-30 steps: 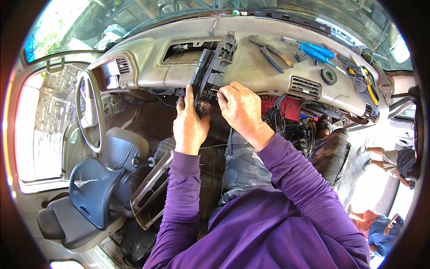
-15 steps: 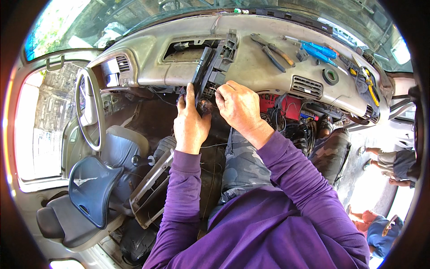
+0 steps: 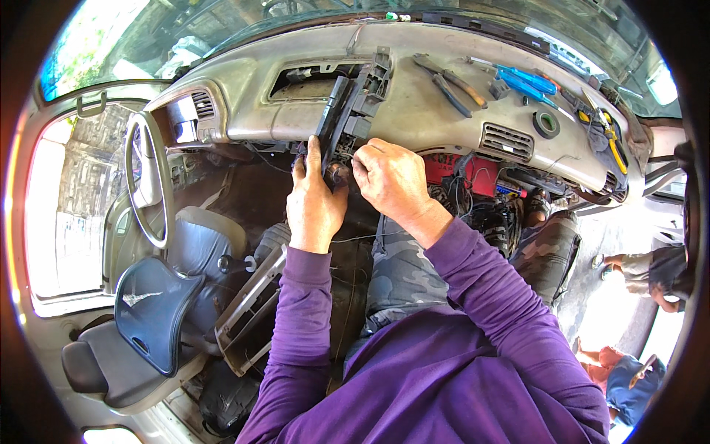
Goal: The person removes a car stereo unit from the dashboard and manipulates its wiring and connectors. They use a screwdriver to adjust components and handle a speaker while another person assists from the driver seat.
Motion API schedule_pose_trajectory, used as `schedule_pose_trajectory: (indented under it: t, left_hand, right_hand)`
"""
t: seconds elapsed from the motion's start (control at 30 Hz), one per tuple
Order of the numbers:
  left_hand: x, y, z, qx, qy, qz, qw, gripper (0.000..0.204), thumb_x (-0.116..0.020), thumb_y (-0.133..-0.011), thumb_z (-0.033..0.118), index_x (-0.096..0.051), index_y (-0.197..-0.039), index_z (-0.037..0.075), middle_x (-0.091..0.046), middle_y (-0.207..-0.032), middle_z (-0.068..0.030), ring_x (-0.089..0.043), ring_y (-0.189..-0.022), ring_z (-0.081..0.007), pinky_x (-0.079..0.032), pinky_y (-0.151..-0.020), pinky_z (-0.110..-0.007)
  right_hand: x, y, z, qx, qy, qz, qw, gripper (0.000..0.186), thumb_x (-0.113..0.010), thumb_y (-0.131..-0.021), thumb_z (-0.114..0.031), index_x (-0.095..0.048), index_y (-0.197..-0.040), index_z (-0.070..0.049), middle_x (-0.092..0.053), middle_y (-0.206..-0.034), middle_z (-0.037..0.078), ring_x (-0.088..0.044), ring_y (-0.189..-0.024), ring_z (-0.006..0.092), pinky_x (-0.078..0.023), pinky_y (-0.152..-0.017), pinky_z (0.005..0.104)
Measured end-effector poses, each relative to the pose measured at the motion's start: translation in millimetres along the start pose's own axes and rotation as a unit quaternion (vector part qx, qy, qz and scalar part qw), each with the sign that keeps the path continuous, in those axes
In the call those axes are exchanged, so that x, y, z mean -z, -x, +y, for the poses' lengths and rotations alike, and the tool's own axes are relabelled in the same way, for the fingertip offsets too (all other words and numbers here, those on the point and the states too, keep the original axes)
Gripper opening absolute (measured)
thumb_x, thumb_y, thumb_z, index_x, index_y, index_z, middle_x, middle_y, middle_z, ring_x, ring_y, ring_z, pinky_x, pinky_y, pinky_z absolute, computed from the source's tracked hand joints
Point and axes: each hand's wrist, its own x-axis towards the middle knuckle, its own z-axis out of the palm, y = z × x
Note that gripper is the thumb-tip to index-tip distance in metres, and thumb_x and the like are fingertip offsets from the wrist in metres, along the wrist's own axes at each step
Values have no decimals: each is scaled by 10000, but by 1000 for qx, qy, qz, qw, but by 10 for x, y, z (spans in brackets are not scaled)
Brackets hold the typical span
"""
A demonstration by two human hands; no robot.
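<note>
My left hand (image 3: 316,207) is closed round the lower end of a long black plastic dashboard part (image 3: 336,109), which leans up against the dash. Its index finger lies along the part, and a dark rounded piece (image 3: 337,175) shows by the thumb. A grey bracket-like section (image 3: 376,78) forms the part's upper right side, reaching over the dash opening. Just right of the part's lower end is my right hand (image 3: 394,180), fingers curled in a pinch. What sits between those fingertips is hidden.
Pliers (image 3: 446,85), blue-handled tools (image 3: 526,81) and a tape roll (image 3: 546,125) lie on the dashboard (image 3: 429,137). A steering wheel (image 3: 132,185) and seat (image 3: 126,362) are at left. A trim frame (image 3: 248,314) leans beside the seat. People stand outside at right.
My right hand has shifted slightly down and left, its fingers still curled. My left hand and the black part have hardly moved.
</note>
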Motion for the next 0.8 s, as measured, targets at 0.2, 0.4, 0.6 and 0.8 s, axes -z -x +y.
schedule_pose_trajectory:
  t: [0.2, 0.4, 0.6, 0.8]
  left_hand:
    - [-13, 8, -17, -6, 2, 5, 1000, 845, -735, -923, 287, -337, -1661, 181, -533, -1438, -426, -706, -1034, -562, -617, -818, -568]
    - [-10, 13, -25, -10, 5, 7, 1000, 848, -733, -928, 292, -329, -1666, 186, -535, -1435, -428, -705, -1039, -562, -617, -822, -566]
    - [-22, 7, -24, -11, 0, 12, 1000, 817, -721, -950, 317, -342, -1661, 185, -542, -1428, -427, -709, -1043, -556, -618, -823, -562]
    - [-14, 7, -23, -5, 1, 8, 1000, 804, -721, -951, 318, -357, -1656, 186, -549, -1420, -424, -715, -1024, -550, -620, -813, -556]
  right_hand:
    - [-4, -12, -15, -1, 11, -8, 1000, 161, -750, -815, -172, -618, -765, -96, -631, -786, 72, -685, -727, 303, -560, -640, 439]
    - [53, -39, -58, -10, 9, -28, 1000, 118, -752, -823, -141, -655, -800, -77, -653, -798, 86, -693, -749, 324, -563, -665, 439]
    - [64, -43, -84, -16, 9, -33, 999, 107, -751, -824, -126, -663, -809, -67, -662, -805, 92, -694, -755, 334, -564, -672, 438]
    - [61, -57, -45, 12, 37, -45, 998, 135, -744, -811, -174, -631, -770, -112, -643, -789, 61, -703, -734, 286, -573, -644, 433]
